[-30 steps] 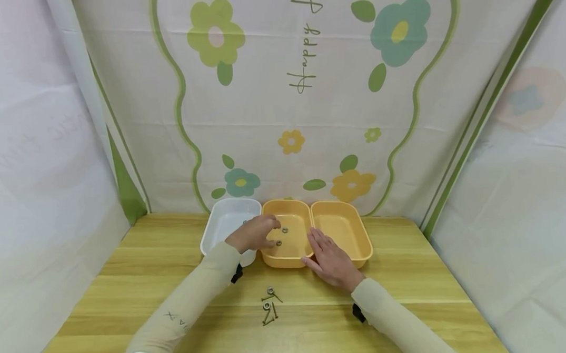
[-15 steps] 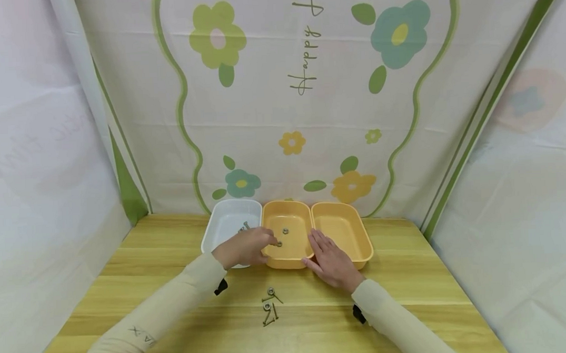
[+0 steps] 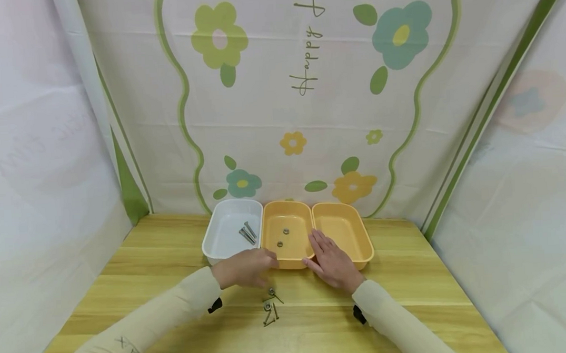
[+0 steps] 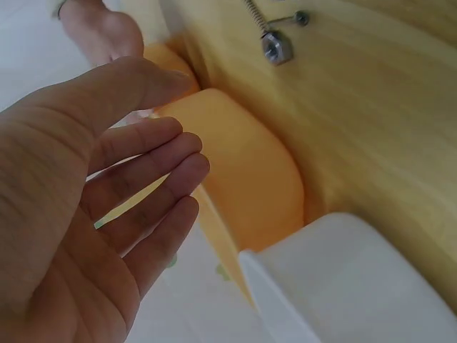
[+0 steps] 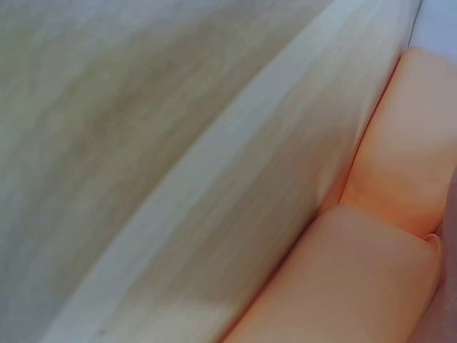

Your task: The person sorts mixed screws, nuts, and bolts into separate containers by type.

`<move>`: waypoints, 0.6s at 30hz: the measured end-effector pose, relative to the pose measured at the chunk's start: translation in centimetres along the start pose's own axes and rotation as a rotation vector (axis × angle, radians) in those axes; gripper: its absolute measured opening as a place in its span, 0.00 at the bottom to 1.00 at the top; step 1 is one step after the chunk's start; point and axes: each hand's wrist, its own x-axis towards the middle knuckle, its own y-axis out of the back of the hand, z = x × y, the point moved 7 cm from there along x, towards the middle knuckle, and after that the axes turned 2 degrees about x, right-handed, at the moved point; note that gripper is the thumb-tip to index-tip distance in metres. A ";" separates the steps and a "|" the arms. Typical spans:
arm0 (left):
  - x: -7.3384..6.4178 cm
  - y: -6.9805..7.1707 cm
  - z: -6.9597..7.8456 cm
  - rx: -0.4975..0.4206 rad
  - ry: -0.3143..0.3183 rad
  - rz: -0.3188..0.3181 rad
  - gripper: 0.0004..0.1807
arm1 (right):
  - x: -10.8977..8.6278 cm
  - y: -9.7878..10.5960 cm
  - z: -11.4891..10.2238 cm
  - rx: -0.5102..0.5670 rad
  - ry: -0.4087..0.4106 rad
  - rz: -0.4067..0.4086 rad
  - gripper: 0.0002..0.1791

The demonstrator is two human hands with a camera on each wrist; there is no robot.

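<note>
My left hand point(image 3: 246, 267) hovers just in front of the trays, above the table near the loose screws point(image 3: 269, 321) and nuts point(image 3: 267, 306). Its fingers are loosely bent with nothing between them, as the left wrist view shows; there a nut point(image 4: 277, 47) lies on the wood beside screws. My right hand point(image 3: 334, 261) rests with straight fingers on the adjoining rims of the middle yellow tray point(image 3: 295, 249) and the right yellow tray point(image 3: 342, 226). Two nuts point(image 3: 286, 231) lie in the middle tray. Several bolts point(image 3: 246, 236) lie in the white tray point(image 3: 228, 221).
The three trays stand side by side at the back of the wooden table point(image 3: 172, 244), close to a flower-print curtain point(image 3: 261, 103). More curtain hangs at both sides. In the right wrist view, tray walls point(image 5: 357, 279) border the tabletop.
My left hand has drawn back from over the middle tray toward the table in front of it, uncovering the bolts in the white tray. The right hand stays in place.
</note>
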 end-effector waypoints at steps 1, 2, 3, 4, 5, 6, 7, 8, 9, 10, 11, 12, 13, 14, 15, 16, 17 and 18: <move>0.0 -0.4 0.1 -0.002 -0.004 -0.009 0.20 | 0.0 0.0 0.0 0.001 0.001 0.000 0.45; 0.0 -0.7 0.2 -0.009 -0.004 -0.021 0.20 | 0.0 0.0 0.0 0.000 0.002 0.000 0.45; 0.1 -1.1 0.2 -0.013 -0.005 -0.032 0.21 | -0.1 -0.1 0.0 0.000 0.002 0.000 0.45; 0.1 -1.5 0.2 -0.021 -0.010 -0.038 0.20 | -0.1 -0.1 0.0 0.000 0.003 0.000 0.45; 0.2 -1.8 0.2 -0.018 -0.018 -0.044 0.18 | -0.1 -0.1 0.0 0.000 0.004 0.001 0.45; 0.2 -2.2 0.3 -0.012 -0.026 -0.049 0.17 | -0.1 -0.1 0.0 -0.001 0.005 0.003 0.45; 0.3 -2.4 0.4 -0.002 -0.035 -0.050 0.15 | -0.1 -0.1 0.0 -0.002 0.006 0.004 0.45; 0.3 -2.7 0.4 0.005 -0.043 -0.051 0.13 | -0.1 -0.1 0.0 -0.003 0.007 0.005 0.45; 0.3 -2.9 0.5 0.015 -0.050 -0.051 0.11 | -0.1 -0.1 0.0 -0.002 0.008 0.007 0.45; 0.3 -3.1 0.5 0.025 -0.055 -0.052 0.10 | -0.1 -0.1 0.0 0.000 0.009 0.010 0.45; 0.4 -3.3 0.6 0.039 -0.056 -0.053 0.10 | -0.1 -0.1 0.0 0.001 0.008 0.012 0.45; 0.4 -3.5 0.5 0.044 -0.055 -0.052 0.09 | -0.1 0.0 0.0 0.002 0.009 0.016 0.45; 0.4 -3.7 0.5 0.045 -0.052 -0.050 0.09 | -0.1 0.0 0.0 0.003 0.009 0.019 0.45; 0.4 -3.8 0.5 0.038 -0.048 -0.049 0.09 | -0.1 0.1 -0.1 0.003 0.013 0.029 0.45; 0.4 -4.0 0.4 0.033 -0.045 -0.048 0.10 | -0.1 0.2 -0.1 0.003 0.015 0.035 0.44; 0.4 -4.1 0.4 0.024 -0.044 -0.046 0.10 | -0.1 0.3 -0.2 0.001 0.017 0.040 0.44; 0.5 -4.3 0.4 0.011 -0.045 -0.043 0.10 | -0.1 0.4 -0.2 -0.002 0.020 0.046 0.44; 0.5 -4.4 0.3 -0.005 -0.048 -0.043 0.10 | -0.1 0.4 -0.2 -0.004 0.023 0.049 0.44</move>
